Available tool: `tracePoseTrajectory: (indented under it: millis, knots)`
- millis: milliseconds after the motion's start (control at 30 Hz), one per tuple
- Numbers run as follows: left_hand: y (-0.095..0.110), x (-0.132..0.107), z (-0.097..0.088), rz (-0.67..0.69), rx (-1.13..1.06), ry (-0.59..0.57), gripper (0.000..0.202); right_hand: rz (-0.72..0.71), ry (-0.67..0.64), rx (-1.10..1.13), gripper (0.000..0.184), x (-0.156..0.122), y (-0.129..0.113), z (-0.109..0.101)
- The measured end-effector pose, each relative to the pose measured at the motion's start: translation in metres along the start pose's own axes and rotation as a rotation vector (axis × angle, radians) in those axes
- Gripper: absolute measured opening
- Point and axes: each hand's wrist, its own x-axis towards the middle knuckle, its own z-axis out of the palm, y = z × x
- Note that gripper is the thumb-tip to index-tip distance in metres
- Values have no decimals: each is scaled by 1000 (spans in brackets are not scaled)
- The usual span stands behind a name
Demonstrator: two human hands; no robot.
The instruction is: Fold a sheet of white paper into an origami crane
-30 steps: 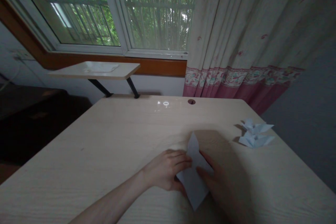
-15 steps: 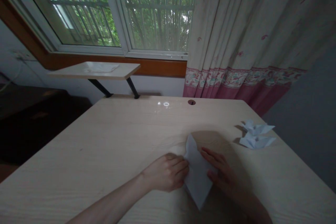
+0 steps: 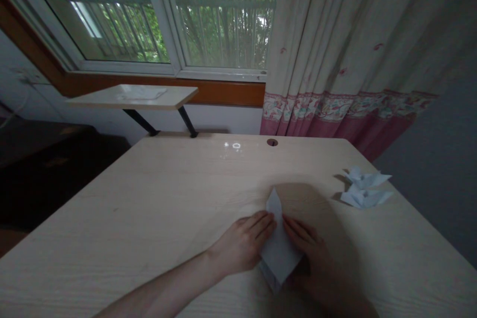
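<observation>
A folded sheet of white paper (image 3: 282, 254) lies on the table before me, its narrow tip pointing away and a wider body towards me. At its near end two layers stand a little apart. My left hand (image 3: 250, 238) grips the left edge, fingers together and laid over the paper just below the narrow tip. On the opposite edge, my right hand (image 3: 307, 246) holds the paper with its fingers pressed together against the fold. The right thumb is hard to make out in the shadow.
Two folded white paper figures (image 3: 365, 190) rest near the table's right edge. A small raised shelf (image 3: 167, 99) with a white item (image 3: 139, 92) on it stands at the back left. The wooden table (image 3: 156, 198) has a round cable hole (image 3: 272, 142) near its back edge, by a curtain (image 3: 320, 49).
Both hands have slid up towards the narrow tip and closer together. My left fingers have uncurled onto the paper. The near end of the paper now shows parted layers.
</observation>
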Motion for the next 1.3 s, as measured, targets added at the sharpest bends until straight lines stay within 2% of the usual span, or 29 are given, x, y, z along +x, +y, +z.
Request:
tracePoseTrajectory:
  millis: [100,300,433,533,700,900,1033,1133,1300]
  knots:
    - [1,2,3,-33,0,59,61,-39,33,57,88,-2,6,4]
    - [-1,0,8,-16,-12,190,63,-91,205,176,65,-1,22,14]
    - [-1,-1,10,-11,-85,276,65,-91,260,252,55,-4,21,16]
    - [0,0,9,-74,-253,352,61,-8,265,340,51,-7,12,15]
    - [7,6,3,-384,-646,472,41,102,258,494,51,-9,-5,10]
    - [12,14,-6,-489,-1006,594,25,141,305,666,48,-7,-12,9]
    - [9,16,-8,-512,-1085,604,26,207,402,768,47,-2,-18,13]
    - [8,16,-4,-541,-1150,589,29,210,479,763,47,1,-27,14]
    - [11,17,-1,-628,-1191,533,30,238,467,703,53,2,-41,15]
